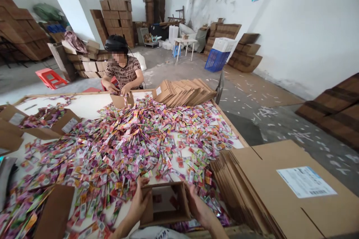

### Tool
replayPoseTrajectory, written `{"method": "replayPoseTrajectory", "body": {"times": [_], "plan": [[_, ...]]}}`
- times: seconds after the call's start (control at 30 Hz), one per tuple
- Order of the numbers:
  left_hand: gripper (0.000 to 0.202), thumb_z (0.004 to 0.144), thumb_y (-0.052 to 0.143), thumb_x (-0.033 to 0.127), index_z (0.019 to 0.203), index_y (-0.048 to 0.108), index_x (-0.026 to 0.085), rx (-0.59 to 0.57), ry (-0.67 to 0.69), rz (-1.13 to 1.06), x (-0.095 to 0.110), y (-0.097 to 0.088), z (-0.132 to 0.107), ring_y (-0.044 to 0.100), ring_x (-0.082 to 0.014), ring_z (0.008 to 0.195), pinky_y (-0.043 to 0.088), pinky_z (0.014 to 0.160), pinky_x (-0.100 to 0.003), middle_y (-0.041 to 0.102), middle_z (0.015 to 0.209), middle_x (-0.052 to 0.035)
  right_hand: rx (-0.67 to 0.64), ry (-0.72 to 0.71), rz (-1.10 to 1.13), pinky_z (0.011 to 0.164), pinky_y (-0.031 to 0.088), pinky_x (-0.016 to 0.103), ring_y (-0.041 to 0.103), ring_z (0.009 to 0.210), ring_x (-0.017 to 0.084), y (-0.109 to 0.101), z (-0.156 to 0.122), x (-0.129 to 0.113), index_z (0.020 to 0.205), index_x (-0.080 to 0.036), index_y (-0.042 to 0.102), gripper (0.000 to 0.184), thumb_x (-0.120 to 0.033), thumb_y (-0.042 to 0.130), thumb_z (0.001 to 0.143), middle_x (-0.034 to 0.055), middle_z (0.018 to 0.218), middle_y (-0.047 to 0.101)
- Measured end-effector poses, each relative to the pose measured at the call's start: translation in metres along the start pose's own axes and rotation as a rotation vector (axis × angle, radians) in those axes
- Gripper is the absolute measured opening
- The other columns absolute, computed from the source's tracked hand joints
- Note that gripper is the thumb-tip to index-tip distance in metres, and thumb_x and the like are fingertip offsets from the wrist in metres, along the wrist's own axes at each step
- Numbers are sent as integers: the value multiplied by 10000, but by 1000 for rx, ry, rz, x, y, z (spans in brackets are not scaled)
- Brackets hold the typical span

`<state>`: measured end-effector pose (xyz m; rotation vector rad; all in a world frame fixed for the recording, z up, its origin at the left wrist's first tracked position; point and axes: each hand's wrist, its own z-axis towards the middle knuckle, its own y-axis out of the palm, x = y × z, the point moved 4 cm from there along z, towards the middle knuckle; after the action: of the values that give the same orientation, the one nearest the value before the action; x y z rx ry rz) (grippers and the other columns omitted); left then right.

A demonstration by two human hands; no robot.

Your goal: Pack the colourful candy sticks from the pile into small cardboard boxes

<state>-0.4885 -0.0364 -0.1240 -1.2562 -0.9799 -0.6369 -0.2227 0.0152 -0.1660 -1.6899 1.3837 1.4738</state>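
Plainly, you had both hands clamped on the small open brown cardboard box at the near edge of the table: your left hand pressed flat against its left wall with the fingers curled over the rim, your right hand gripping the right wall the same way. The box stood mouth-up, touching the foot of the big heap of small glossy sachets in pink, purple, green and orange. To do this well, I judged you needed the thin corrugated walls held square, pressed evenly from both sides so the flaps did not buckle, with the mouth kept close against the heap. The sachets looked slick and flat, likely to slide over one another. They lay across the pale tabletop with its wooden rim. Just right of your right hand leaned a fanned stack of flattened brown cartons, stiff and ribbed at the edges, its top sheet carrying a white printed label. Across the table, a seated person in a patterned shirt held another small box.
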Motion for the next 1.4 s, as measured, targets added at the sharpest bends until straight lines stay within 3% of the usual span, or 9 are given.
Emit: {"method": "replayPoseTrajectory", "body": {"times": [0.17, 0.27, 0.37, 0.6, 0.77, 1.0, 1.13, 1.27, 1.4], "plan": [[492, 926, 505, 369, 1387, 421, 219, -39, 213, 197, 2, -17, -18, 411, -307, 1408, 330, 1162, -542, 493, 1447, -183, 232, -123, -7, 1062, 402, 470, 552, 1228, 332, 14, 7, -17, 955, -283, 713, 408, -385, 740, 561, 71, 1208, 667], [363, 960, 436, 363, 1261, 621, 281, -128, 265, 330, -1, -34, -27, 469, -306, 1365, 386, 1127, -539, 572, 1389, -156, 328, -151, 59, 1086, 359, 504, 547, 1224, 345, 22, 13, -24, 606, -250, 662, 113, -361, 657, 582, 69, 1132, 695], [374, 922, 503, 479, 1231, 674, 353, -279, 303, 359, -3, -50, -36, 429, -339, 1395, 377, 1125, -560, 553, 1436, -133, 282, -123, 45, 1106, 314, 523, 532, 1246, 361, 15, 4, -19, 441, -238, 601, 230, -392, 644, 606, 71, 1175, 683], [613, 741, 765, 482, 1309, 603, 320, -414, 214, 337, 18, -60, -34, 374, -378, 1424, 397, 1112, -521, 359, 1562, -165, -7, -24, -23, 1144, 275, 497, 364, 1410, 353, 4, -25, -11, 1108, -284, 748, 552, -641, 674, 694, 91, 1420, 536], [207, 825, 629, 277, 1031, 633, 260, -271, 141, 307, 31, -37, -24, 554, -304, 1242, 457, 1040, -481, 604, 1265, -127, 149, -97, -144, 1156, 281, 467, 428, 1353, 310, 18, -11, -13, 1210, -286, 646, 529, -503, 672, 729, 85, 1338, 578], [76, 855, 519, 209, 894, 582, 224, -64, 75, 435, 28, -12, -19, 564, -336, 1106, 409, 1000, -591, 607, 1078, -142, 420, -187, -576, 970, 434, 477, 565, 1068, 338, 38, 4, -24, 1071, -228, 577, 339, -272, 541, 737, 116, 1084, 620], [393, 812, 681, 456, 1163, 667, 279, -293, 251, 625, 48, 5, -18, 405, -423, 1351, 142, 1138, -689, 521, 1397, -180, 441, -239, -661, 920, 455, 496, 572, 1031, 352, 44, 6, -16, 1065, -212, 570, 303, -302, 495, 786, 137, 1056, 624], [1209, 488, 935, 400, 1499, 277, 486, -723, 338, 915, 74, 29, -13, 286, -547, 1402, 181, 1047, -794, 212, 1627, -200, 380, -207, -543, 936, 471, 488, 600, 1015, 324, 22, 19, -11, 1019, -199, 603, 335, -392, 560, 748, 125, 1031, 651], [1075, 599, 862, 436, 1491, 268, 512, -541, 223, 887, 87, -21, -21, 322, -519, 1391, 241, 1041, -761, 253, 1610, -196, 408, -304, -428, 976, 467, 464, 595, 1107, 275, 7, 54, -53, 1174, -217, 602, 441, -521, 463, 886, 107, 1141, 655]]}}
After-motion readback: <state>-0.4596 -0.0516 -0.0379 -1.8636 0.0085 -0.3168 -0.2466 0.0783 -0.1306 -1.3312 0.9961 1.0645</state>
